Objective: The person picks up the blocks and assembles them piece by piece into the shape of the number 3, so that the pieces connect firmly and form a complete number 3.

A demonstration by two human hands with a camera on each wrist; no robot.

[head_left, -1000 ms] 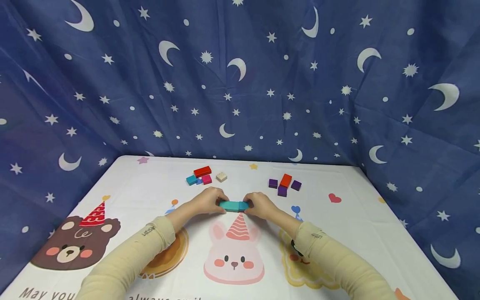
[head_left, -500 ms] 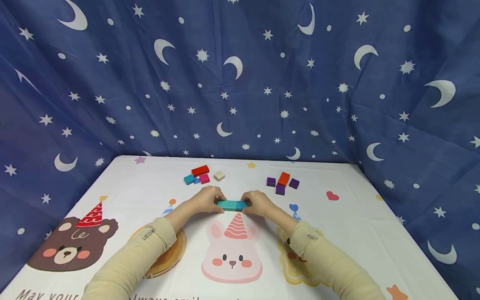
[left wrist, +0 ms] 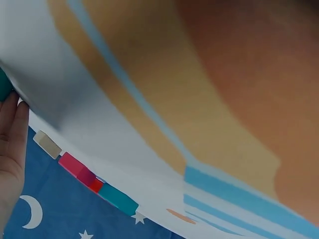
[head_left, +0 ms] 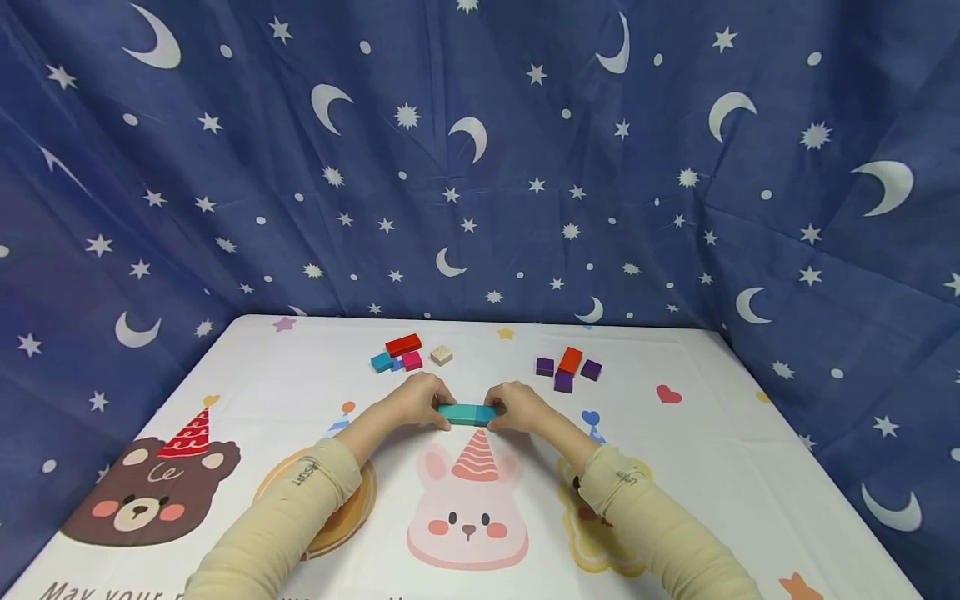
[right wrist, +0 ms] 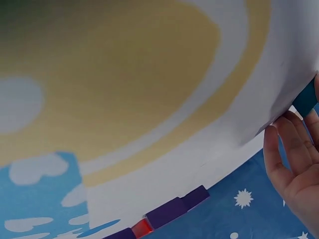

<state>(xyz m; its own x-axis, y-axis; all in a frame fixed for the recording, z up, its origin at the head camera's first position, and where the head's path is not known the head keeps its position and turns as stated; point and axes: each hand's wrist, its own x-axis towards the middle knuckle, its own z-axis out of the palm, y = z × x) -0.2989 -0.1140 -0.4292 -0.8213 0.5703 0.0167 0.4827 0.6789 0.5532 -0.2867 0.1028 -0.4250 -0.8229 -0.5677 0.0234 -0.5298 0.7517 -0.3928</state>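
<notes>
Two blocks lie end to end on the white tablecloth in the head view, a longer teal block (head_left: pixel 457 414) and a shorter blue block (head_left: pixel 486 415), their ends touching. My left hand (head_left: pixel 417 400) pinches the outer end of the teal block between thumb and fingers. On the other side, my right hand (head_left: pixel 518 407) pinches the blue block's outer end. The fingers partly cover both ends. In the left wrist view only a corner of the teal block (left wrist: pixel 4 85) shows by the fingertips. The right wrist view has the blue block (right wrist: pixel 305 99) at its right edge.
Beyond my left hand lie a red block (head_left: pixel 403 345), a pink block (head_left: pixel 412 361), a blue-teal block (head_left: pixel 382 362), a small blue piece (head_left: pixel 397 364) and a beige block (head_left: pixel 442 356). Beyond the right, an orange-red block (head_left: pixel 570 361) sits among purple blocks (head_left: pixel 564 382). A starry curtain (head_left: pixel 480 208) stands behind.
The whole head view shifts slightly. Both hands keep their hold on the teal and blue blocks, which stay end to end.
</notes>
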